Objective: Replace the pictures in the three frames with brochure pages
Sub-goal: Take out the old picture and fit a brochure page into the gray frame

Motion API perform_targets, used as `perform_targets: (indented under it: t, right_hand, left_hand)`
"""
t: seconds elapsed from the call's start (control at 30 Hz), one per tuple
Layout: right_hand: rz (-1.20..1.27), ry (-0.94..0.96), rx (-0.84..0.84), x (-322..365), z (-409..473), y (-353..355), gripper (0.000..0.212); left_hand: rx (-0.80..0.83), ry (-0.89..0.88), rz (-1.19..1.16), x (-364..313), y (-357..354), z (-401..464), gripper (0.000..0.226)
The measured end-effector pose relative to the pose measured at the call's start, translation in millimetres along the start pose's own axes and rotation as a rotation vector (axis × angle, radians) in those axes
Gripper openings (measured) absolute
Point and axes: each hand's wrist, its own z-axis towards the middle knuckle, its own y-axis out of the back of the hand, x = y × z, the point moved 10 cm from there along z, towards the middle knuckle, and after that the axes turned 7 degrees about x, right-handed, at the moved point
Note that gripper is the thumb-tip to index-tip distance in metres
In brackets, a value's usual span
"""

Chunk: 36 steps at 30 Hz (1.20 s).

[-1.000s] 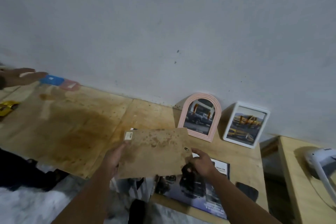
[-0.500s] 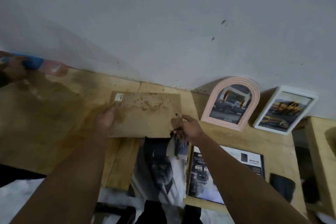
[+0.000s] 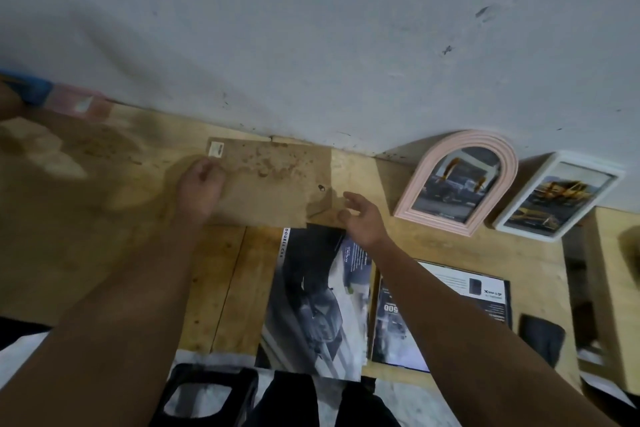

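A stained brown backing board (image 3: 273,184) lies on the wooden table (image 3: 104,236), its far edge against the wall. My left hand (image 3: 201,189) grips the board's left edge with curled fingers. My right hand (image 3: 360,218) hovers open just off the board's near right corner, holding nothing. A pink arched frame (image 3: 467,137) and a white rectangular frame (image 3: 519,215) lean on the wall at the right, each showing a vehicle picture. A loose brochure page (image 3: 311,298) with a dark car lies below the board, and another brochure (image 3: 485,291) lies partly under my right forearm.
A small black object (image 3: 542,340) lies near the table's right front. A wooden box (image 3: 616,288) stands at the far right. Blue (image 3: 34,87) and pink (image 3: 83,104) items sit by the wall at the far left, beside another person's hand (image 3: 7,100).
The board went from held up in both hands to lying by the wall. My right hand has let go of it and opened. The view has tilted downward.
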Motion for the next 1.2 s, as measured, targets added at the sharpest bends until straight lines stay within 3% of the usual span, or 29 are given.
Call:
perform_targets:
  t: [0.1,0.2,0.3,0.37,0.5,0.73,0.87,1.0,1.2]
  right_hand:
    - [-0.509,0.063,-0.054,-16,-19,6,0.057]
    - [-0.870,0.045,-0.026,-37,-41,-1,0.080]
    - [-1.002,-0.003,0.053,-66,-58,-13,0.111]
    - [-1.042,-0.043,0.103,-85,-63,-18,0.117]
    - [-1.056,0.015,0.115,-93,-68,-22,0.106]
    - [-0.897,0.202,-0.005,-94,-99,19,0.075]
    - [-0.822,0.061,-0.107,-129,-119,74,0.068]
    - [-0.747,-0.143,-0.228,-173,-145,143,0.070]
    - [-0.692,-0.390,-0.283,-246,-184,220,0.077]
  left_hand:
    - [0.150,-0.058,0.172,9,-34,-32,0.047]
    - [0.203,-0.272,0.528,21,-72,-70,0.047]
    - [0.301,-0.449,0.892,41,-118,-116,0.044]
    - [0.352,-0.453,0.943,62,-133,-140,0.054]
    - [0.372,-0.412,1.059,89,-142,-160,0.072]
    - [0.326,-0.355,1.105,75,-156,-168,0.059]
    - [0.346,-0.365,1.028,41,-186,-186,0.056]
    - [0.500,-0.327,0.947,17,-241,-219,0.049]
    - [0.654,-0.259,0.865,15,-320,-269,0.035]
